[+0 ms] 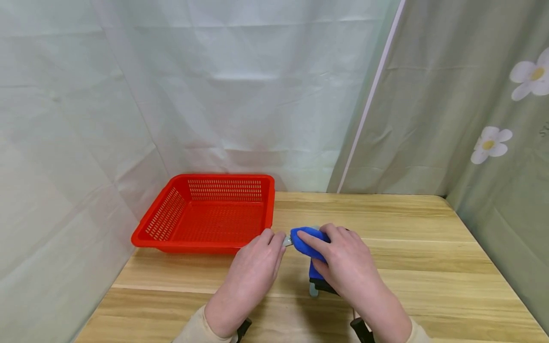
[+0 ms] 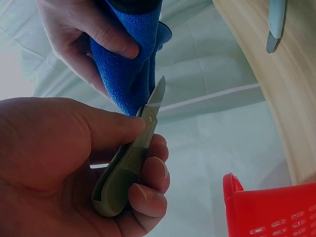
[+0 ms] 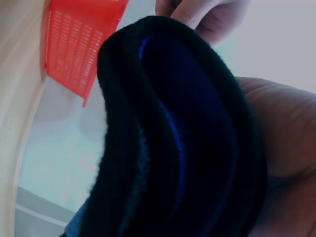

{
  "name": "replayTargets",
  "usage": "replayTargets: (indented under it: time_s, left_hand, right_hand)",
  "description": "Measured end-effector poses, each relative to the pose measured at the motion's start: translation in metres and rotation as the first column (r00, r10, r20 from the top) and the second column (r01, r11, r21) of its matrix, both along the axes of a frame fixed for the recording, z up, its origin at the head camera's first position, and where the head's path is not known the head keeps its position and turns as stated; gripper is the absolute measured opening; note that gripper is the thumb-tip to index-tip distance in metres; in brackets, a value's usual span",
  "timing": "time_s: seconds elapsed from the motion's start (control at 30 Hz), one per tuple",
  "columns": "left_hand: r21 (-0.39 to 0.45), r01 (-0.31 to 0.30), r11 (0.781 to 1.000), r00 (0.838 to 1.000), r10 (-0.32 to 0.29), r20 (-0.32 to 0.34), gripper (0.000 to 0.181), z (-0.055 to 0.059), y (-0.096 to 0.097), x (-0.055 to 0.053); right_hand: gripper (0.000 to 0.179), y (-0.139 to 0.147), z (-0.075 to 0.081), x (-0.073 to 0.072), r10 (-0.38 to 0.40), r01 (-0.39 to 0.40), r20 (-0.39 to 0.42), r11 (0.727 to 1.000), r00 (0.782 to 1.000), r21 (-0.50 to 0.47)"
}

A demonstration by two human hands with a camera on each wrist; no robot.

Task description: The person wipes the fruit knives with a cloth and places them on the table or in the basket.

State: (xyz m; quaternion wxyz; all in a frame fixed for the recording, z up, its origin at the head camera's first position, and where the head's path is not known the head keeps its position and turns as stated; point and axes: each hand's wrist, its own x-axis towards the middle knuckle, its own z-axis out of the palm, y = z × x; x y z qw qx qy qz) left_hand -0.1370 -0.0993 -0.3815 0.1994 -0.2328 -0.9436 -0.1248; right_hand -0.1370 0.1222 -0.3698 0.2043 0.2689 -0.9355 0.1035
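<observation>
My left hand (image 1: 253, 269) grips a folding knife (image 2: 121, 180) by its greenish-grey handle, thumb along one side and fingers curled under. Its blade is out, the pointed tip showing past the cloth in the left wrist view. With my right hand (image 1: 349, 262) I hold a folded blue cloth (image 1: 305, 242) with a black edge, pinched between thumb and fingers. The cloth lies against the base of the blade, close to my left thumb, while its loose end hangs below the right hand. Dark folds of the cloth fill the right wrist view.
Under the hanging cloth, a second knife (image 2: 276, 22) with a pale blue-grey handle lies on the wooden table (image 1: 429, 257). A red plastic basket (image 1: 214, 247) stands at the back left, close beyond my left hand. Pale curtains (image 1: 257, 95) enclose the table behind and at the sides.
</observation>
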Motion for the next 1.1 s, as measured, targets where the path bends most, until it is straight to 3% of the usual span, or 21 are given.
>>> replayTargets:
  time_s: [0.7, 1.1]
  left_hand:
    - [-0.012, -0.022, 1.0, 1.0, 0.022, 0.013, 0.025, 0.001, -0.001, -0.001]
    - [-0.008, -0.022, 1.0, 1.0, 0.022, -0.015, 0.023, 0.002, -0.002, 0.0]
  right_hand:
    - [0.063, 0.018, -0.002, -0.013, -0.041, 0.041, 0.004, 0.998, 0.999, -0.039]
    - [0.061, 0.031, -0.002, -0.022, -0.074, 0.074, 0.001, 0.996, 0.997, -0.057]
